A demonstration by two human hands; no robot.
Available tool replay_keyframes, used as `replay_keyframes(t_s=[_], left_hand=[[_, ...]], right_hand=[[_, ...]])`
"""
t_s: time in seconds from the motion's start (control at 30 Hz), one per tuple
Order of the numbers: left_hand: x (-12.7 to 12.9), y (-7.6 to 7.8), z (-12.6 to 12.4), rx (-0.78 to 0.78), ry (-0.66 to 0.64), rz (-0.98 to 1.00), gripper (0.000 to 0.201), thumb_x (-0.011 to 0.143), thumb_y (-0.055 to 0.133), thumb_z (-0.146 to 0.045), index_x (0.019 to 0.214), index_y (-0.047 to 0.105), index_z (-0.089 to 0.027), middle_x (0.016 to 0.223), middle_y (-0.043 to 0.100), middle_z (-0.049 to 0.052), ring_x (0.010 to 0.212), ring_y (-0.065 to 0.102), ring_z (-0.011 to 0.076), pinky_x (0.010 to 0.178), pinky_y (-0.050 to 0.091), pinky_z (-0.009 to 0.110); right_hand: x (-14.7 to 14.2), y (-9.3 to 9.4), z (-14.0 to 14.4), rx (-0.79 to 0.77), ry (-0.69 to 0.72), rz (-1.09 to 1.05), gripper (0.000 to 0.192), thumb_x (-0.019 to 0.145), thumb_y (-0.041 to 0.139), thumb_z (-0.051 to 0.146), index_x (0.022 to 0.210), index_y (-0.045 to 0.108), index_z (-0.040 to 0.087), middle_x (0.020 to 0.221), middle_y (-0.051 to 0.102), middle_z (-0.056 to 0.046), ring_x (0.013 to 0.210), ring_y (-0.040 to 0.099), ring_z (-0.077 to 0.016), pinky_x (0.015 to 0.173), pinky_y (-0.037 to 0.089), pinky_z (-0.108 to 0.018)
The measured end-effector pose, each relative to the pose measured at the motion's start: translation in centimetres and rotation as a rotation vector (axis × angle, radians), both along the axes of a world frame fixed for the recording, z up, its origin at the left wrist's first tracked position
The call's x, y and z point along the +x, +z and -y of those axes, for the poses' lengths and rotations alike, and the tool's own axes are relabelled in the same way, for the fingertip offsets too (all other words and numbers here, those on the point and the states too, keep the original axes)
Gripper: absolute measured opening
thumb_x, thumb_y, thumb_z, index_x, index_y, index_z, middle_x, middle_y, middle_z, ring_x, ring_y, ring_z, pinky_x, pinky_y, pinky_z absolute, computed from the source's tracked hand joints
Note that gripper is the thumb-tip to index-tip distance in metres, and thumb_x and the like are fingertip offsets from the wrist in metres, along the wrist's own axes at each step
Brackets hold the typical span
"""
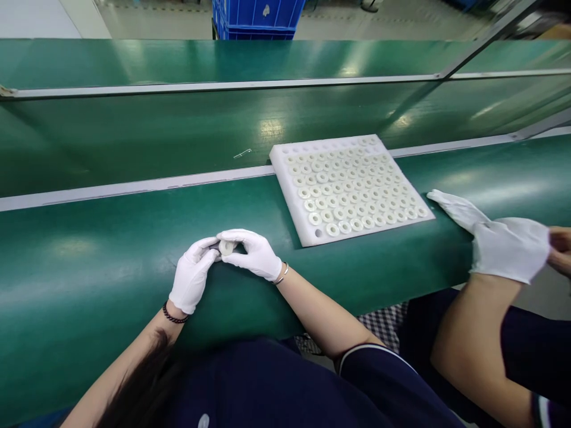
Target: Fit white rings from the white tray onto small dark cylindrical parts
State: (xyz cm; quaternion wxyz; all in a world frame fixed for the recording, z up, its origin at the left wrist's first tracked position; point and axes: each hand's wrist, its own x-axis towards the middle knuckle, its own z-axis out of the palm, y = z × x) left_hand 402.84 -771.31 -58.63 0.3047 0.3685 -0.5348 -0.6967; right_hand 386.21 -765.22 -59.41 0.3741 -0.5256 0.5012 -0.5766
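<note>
Both my hands wear white gloves and meet above the green work surface (111, 255). Between thumb and fingers, my right hand (252, 252) pinches a small whitish ring-shaped part (226, 247). My left hand (194, 270) is closed at the left side of the same ring, its thumb and fingertips up against it; a small darker bit shows between those fingertips, too small to name. Right of my hands lies a white foam tray (289, 205) filled with rows of similar pale rings, each with a hole in its centre. One hole at its near left corner holds no ring.
At the right, a co-worker's gloved hand (508, 246) reaches by the tray, with a loose white glove (459, 209) beside it. A pale rail (134, 187) crosses behind the tray. Blue crates (259, 18) stand beyond the bench. A thin white scrap (242, 153) lies past the rail.
</note>
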Motion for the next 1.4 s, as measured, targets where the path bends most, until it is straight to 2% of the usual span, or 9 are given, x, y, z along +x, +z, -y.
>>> replay_keyframes(t_s=[0.17, 0.37, 0.5, 0.63, 0.73, 0.87, 1.03, 1.2, 1.4], left_hand=[[0.1, -0.2, 0.1, -0.033, -0.018, 0.048, 0.032, 0.082, 0.067, -0.033, 0.112, 0.068, -0.023, 0.121, 0.066, 0.007, 0.114, 0.061, 0.0246, 0.099, 0.05, 0.04], [-0.1, 0.5, -0.2, -0.062, 0.072, -0.044, 0.035, 0.077, 0.074, -0.027, 0.11, 0.066, -0.019, 0.112, 0.069, 0.009, 0.102, 0.066, 0.0235, 0.09, 0.054, 0.039], [-0.1, 0.5, -0.4, -0.221, 0.166, -0.062, 0.031, 0.074, 0.076, -0.022, 0.103, 0.067, -0.02, 0.11, 0.067, 0.007, 0.101, 0.065, 0.0219, 0.092, 0.054, 0.039], [0.0, 0.1, -0.4, -0.414, 0.186, 0.008, 0.027, 0.075, 0.075, -0.021, 0.101, 0.068, -0.021, 0.108, 0.066, 0.006, 0.106, 0.062, 0.0219, 0.1, 0.049, 0.04], [0.1, -0.1, -0.4, -0.485, 0.192, 0.024, 0.026, 0.076, 0.075, -0.019, 0.101, 0.069, -0.022, 0.107, 0.066, 0.005, 0.107, 0.061, 0.0211, 0.101, 0.048, 0.039], [0.0, 0.0, -0.5, -0.38, 0.186, 0.0, 0.031, 0.074, 0.076, -0.019, 0.104, 0.069, -0.023, 0.109, 0.068, 0.004, 0.104, 0.063, 0.0201, 0.098, 0.05, 0.036], [-0.2, 0.7, -0.6, -0.173, 0.152, -0.073, 0.033, 0.073, 0.078, -0.019, 0.105, 0.069, -0.022, 0.107, 0.071, 0.005, 0.098, 0.068, 0.0194, 0.087, 0.057, 0.032], [-0.2, 1.1, -0.6, -0.123, 0.125, -0.069, 0.033, 0.073, 0.078, -0.02, 0.104, 0.069, -0.019, 0.107, 0.071, 0.007, 0.097, 0.068, 0.0201, 0.087, 0.058, 0.033], [-0.2, 0.7, -0.4, -0.096, 0.119, -0.097, 0.03, 0.072, 0.078, -0.019, 0.101, 0.068, -0.019, 0.105, 0.07, 0.006, 0.098, 0.067, 0.0183, 0.087, 0.056, 0.031]], right_hand=[[0.3, 0.2, -0.2, -0.001, -0.04, -0.059, 0.043, 0.075, 0.075, 0.031, 0.116, 0.066, 0.026, 0.122, 0.065, -0.006, 0.111, 0.061, -0.0211, 0.101, 0.047, -0.04], [0.5, -0.4, 0.0, 0.005, -0.011, 0.059, 0.05, 0.073, 0.078, 0.031, 0.12, 0.064, 0.025, 0.12, 0.065, -0.007, 0.102, 0.064, -0.0196, 0.093, 0.052, -0.038], [0.5, -0.7, 0.1, 0.044, -0.007, 0.112, 0.052, 0.074, 0.077, 0.032, 0.123, 0.062, 0.023, 0.119, 0.066, -0.008, 0.092, 0.065, -0.0176, 0.085, 0.054, -0.035], [0.4, -0.6, 0.0, 0.073, -0.002, 0.102, 0.053, 0.073, 0.078, 0.034, 0.122, 0.062, 0.023, 0.119, 0.066, -0.008, 0.095, 0.065, -0.0182, 0.088, 0.053, -0.036], [0.3, -0.3, 0.0, 0.071, 0.012, 0.092, 0.049, 0.075, 0.076, 0.034, 0.12, 0.063, 0.022, 0.12, 0.066, -0.008, 0.097, 0.065, -0.0184, 0.09, 0.053, -0.036], [0.2, 0.1, 0.0, 0.047, 0.004, 0.043, 0.043, 0.077, 0.074, 0.031, 0.117, 0.064, 0.021, 0.118, 0.066, -0.009, 0.099, 0.066, -0.0192, 0.09, 0.053, -0.035], [0.1, 0.4, 0.2, -0.1, -0.02, -0.002, 0.031, 0.078, 0.071, 0.021, 0.108, 0.065, 0.021, 0.118, 0.067, -0.007, 0.11, 0.063, -0.0194, 0.097, 0.052, -0.036], [0.0, 0.3, 0.3, -0.191, -0.043, -0.052, 0.027, 0.078, 0.069, 0.013, 0.103, 0.064, 0.021, 0.116, 0.068, -0.008, 0.11, 0.064, -0.0193, 0.1, 0.051, -0.039], [0.1, 0.2, 0.4, -0.251, -0.077, -0.162, 0.025, 0.078, 0.067, 0.009, 0.1, 0.065, 0.02, 0.111, 0.069, -0.008, 0.107, 0.065, -0.0189, 0.096, 0.053, -0.038]])
